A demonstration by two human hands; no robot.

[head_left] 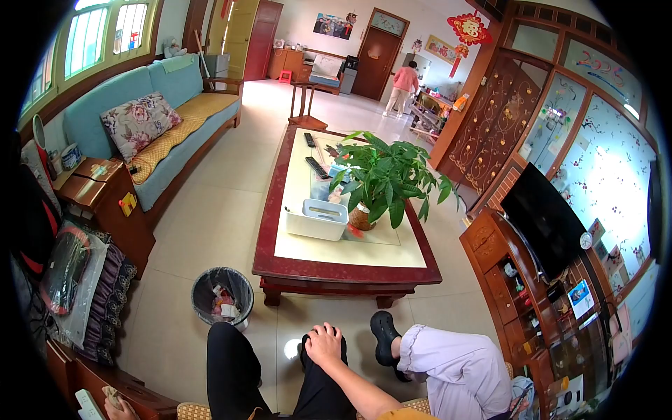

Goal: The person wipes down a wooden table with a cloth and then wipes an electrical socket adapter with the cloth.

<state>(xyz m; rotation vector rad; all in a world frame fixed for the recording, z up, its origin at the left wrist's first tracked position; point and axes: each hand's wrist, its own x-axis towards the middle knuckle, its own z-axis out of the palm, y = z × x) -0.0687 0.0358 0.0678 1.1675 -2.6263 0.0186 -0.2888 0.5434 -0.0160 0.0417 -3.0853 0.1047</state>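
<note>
My right hand (324, 344) lies on my right knee, palm down, its fingers spread over the black trousers (234, 367). The bare forearm comes in from the lower right, with a yellow sleeve at the bottom edge. At the lower left corner, my left hand (123, 408) is partly cut off by the frame, its fingers curled against something small and beige that I cannot make out. A white object (88, 404) like a power strip lies beside it on the wooden furniture.
A lined bin (222, 297) stands before the low table (343, 274), which bears a white box (316, 222), remotes (316, 167) and a potted plant (385, 175). Beside me sits a person in lilac trousers (455, 364). Another person (404, 87) stands far back. A sofa (178, 129) is left.
</note>
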